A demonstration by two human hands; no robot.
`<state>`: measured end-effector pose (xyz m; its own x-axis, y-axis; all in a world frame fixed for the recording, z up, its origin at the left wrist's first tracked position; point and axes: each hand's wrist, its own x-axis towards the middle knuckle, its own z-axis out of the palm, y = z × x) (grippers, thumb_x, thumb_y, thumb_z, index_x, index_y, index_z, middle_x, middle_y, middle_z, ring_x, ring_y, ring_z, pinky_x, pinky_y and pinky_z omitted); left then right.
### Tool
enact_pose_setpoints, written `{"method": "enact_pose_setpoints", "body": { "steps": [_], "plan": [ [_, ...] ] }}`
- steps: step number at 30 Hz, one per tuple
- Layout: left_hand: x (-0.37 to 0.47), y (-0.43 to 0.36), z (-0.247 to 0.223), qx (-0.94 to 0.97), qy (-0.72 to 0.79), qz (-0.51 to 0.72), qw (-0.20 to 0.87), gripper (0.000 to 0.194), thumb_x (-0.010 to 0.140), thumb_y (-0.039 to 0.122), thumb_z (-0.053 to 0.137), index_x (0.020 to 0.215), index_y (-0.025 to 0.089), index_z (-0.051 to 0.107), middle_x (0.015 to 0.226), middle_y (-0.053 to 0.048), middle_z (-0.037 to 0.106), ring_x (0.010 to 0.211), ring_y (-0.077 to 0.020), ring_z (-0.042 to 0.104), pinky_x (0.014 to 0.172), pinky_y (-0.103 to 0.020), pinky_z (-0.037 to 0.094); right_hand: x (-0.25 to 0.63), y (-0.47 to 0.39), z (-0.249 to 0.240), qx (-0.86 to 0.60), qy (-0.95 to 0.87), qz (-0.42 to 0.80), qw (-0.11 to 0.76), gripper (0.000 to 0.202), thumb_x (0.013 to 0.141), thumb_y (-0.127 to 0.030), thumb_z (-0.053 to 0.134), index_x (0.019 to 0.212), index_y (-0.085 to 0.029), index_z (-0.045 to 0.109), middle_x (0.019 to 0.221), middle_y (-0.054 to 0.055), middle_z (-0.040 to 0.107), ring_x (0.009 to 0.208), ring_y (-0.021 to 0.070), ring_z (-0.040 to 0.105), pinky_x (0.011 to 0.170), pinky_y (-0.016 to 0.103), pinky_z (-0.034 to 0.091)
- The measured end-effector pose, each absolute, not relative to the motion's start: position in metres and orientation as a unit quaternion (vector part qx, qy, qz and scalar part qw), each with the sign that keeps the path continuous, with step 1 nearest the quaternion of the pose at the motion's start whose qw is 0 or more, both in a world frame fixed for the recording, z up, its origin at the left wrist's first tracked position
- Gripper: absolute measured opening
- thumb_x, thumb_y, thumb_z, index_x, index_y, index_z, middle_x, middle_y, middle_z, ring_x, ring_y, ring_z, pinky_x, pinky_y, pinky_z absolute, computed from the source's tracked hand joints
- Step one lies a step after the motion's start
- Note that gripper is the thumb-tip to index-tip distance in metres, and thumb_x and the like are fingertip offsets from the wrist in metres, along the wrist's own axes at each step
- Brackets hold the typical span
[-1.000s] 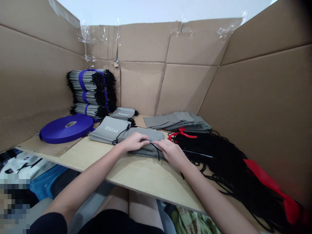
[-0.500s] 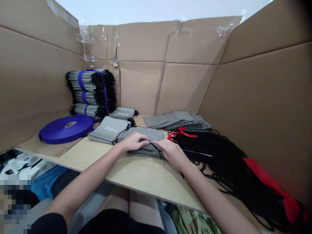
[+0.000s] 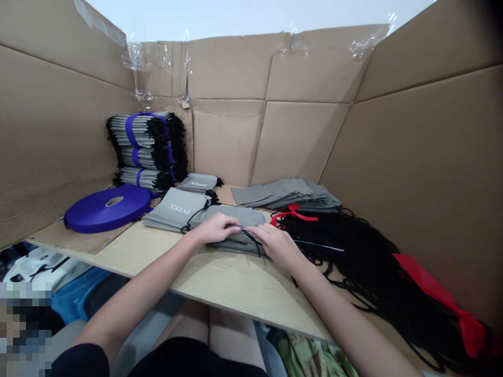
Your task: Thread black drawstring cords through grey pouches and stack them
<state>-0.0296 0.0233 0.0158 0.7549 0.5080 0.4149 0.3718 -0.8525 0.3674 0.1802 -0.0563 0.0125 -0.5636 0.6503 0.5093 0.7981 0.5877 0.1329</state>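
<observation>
My left hand (image 3: 216, 228) is closed with thumb and fingers pinched on the edge of a grey fabric pouch (image 3: 236, 213). That pouch lies on a stack of similar pouches (image 3: 236, 247). My right hand (image 3: 278, 243) pinches a black cord (image 3: 251, 238) at the pouch's edge, close to my left fingertips. Whether the cord runs inside the pouch is hidden. A thin pale rod (image 3: 322, 245) lies to the right of my right hand. Left of my hands is a pile of grey drawstring pouches (image 3: 173, 207) lettered INTEX, with a black cord on it.
Banded pouch bundles (image 3: 135, 131) stand at back left beside a purple ribbon roll (image 3: 90, 212). Flat grey pieces (image 3: 291, 192) lie at the back. Black cords (image 3: 353, 251) with red ties (image 3: 436, 288) spread to the right. Cardboard walls (image 3: 231, 68) enclose the wooden table (image 3: 220, 283).
Both hands keep almost the same position and grip at the pouch edge. The view has shifted very slightly.
</observation>
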Motion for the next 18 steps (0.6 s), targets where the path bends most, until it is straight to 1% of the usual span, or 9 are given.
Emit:
{"method": "enact_pose_setpoints", "body": {
  "steps": [3,11,15,18],
  "plan": [
    [-0.0294,0.0222,0.0160,0.928,0.235,0.261,0.124,0.026,0.086,0.034,0.045,0.080,0.015,0.062,0.068,-0.001,0.062,0.063,-0.0123,0.052,0.059,-0.021,0.034,0.1797,-0.0571,0.0131,-0.421,-0.865,-0.188,0.201,0.043,0.081,-0.001,0.038,0.117,-0.020,0.053,0.097,0.006,0.062,0.089,0.0175,0.054,0.075,0.027,0.046],
    [-0.0277,0.0208,0.0156,0.930,0.244,0.251,0.117,0.026,0.086,0.033,0.045,0.081,0.015,0.063,0.070,-0.001,0.063,0.064,-0.0129,0.053,0.058,-0.021,0.034,0.1807,-0.0556,0.0121,-0.420,-0.865,-0.226,0.155,0.047,0.078,0.002,0.038,0.117,-0.020,0.051,0.091,0.004,0.061,0.084,0.0164,0.052,0.065,0.024,0.042],
    [-0.0258,0.0219,0.0122,0.932,0.243,0.245,0.114,0.024,0.086,0.032,0.045,0.081,0.016,0.063,0.070,-0.001,0.063,0.063,-0.0130,0.053,0.058,-0.021,0.033,0.1790,-0.0581,0.0138,-0.410,-0.866,-0.252,0.136,0.039,0.081,-0.003,0.042,0.116,-0.018,0.051,0.087,0.005,0.060,0.081,0.0173,0.051,0.062,0.024,0.040],
    [-0.0250,0.0216,0.0111,0.933,0.240,0.244,0.112,0.024,0.087,0.032,0.045,0.080,0.016,0.062,0.069,-0.001,0.063,0.063,-0.0129,0.053,0.058,-0.021,0.033,0.1768,-0.0607,0.0150,-0.411,-0.864,-0.258,0.131,0.034,0.083,-0.006,0.044,0.115,-0.017,0.052,0.086,0.006,0.060,0.081,0.0179,0.051,0.063,0.025,0.040]
  ]
}}
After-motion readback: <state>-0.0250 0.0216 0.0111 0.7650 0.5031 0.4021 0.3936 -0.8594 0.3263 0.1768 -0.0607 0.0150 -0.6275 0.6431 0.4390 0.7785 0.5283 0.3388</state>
